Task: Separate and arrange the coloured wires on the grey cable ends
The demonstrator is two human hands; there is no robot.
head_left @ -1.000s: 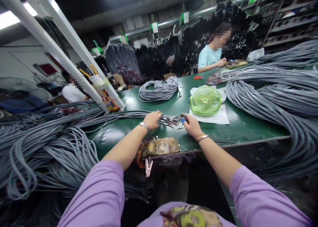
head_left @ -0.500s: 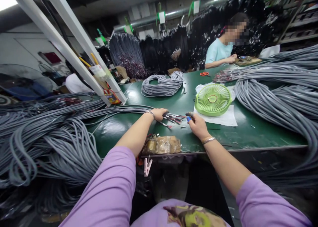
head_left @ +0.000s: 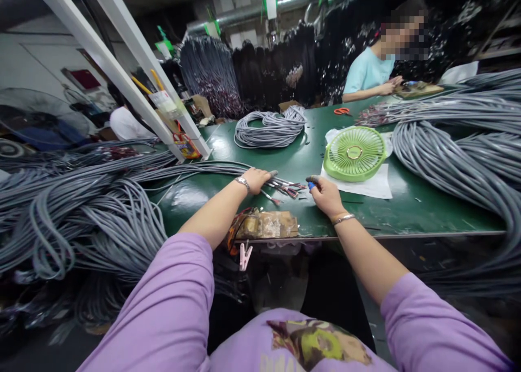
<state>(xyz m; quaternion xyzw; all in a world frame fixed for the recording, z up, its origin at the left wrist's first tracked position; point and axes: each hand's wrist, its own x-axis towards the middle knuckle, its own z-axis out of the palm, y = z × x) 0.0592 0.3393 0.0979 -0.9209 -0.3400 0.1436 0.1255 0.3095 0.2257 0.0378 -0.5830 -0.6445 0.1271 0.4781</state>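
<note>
My left hand [head_left: 256,181] is closed over a bundle of grey cables [head_left: 220,168] near their stripped ends. Beyond its fingertips the thin red, black and white wire ends [head_left: 291,189] fan out over the green table. Just to the right of these ends, my right hand [head_left: 326,195] is pinched together, with dark coverings on its fingertips and a blue band on one finger. Whatever lies between those fingers is too small to make out. A taped brown block [head_left: 266,225] lies at the table edge below the wires.
A green fan [head_left: 355,153] stands on white paper to the right. Behind lies a coiled cable bundle [head_left: 271,127], with orange-handled scissors [head_left: 342,111] farther right. Cable heaps [head_left: 109,225] flank the left side, beside white posts [head_left: 134,62]. A co-worker [head_left: 368,73] sits across the table.
The view has shifted slightly. My left hand has loosened its curl a little and its fingertips reach farther along the cables. My right hand stays pinched beside the wire ends.
</note>
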